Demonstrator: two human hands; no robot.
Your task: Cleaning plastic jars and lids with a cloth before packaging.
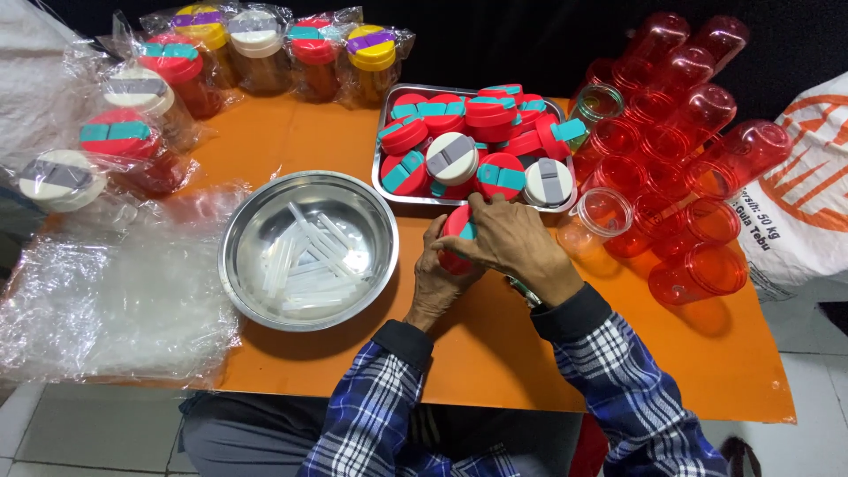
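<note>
Both my hands meet over the orange table (291,132), closed around one red lid with a teal flap (458,226). My left hand (439,283) cups it from below and the left. My right hand (517,243) lies over its top and right side, hiding most of the lid. Just beyond my fingers stands a rectangular steel tray (385,132) heaped with red and white lids carrying teal or grey flaps. Left of my hands sits a round steel bowl (243,221) holding several clear plastic straws (305,252).
Several red transparent jars (685,124) lie stacked at the right, with a clear one (599,216) near my right hand. Bagged, lidded jars (256,40) line the back and left. Crumpled clear plastic bags (106,291) cover the left. A white printed sack (808,185) lies at the far right.
</note>
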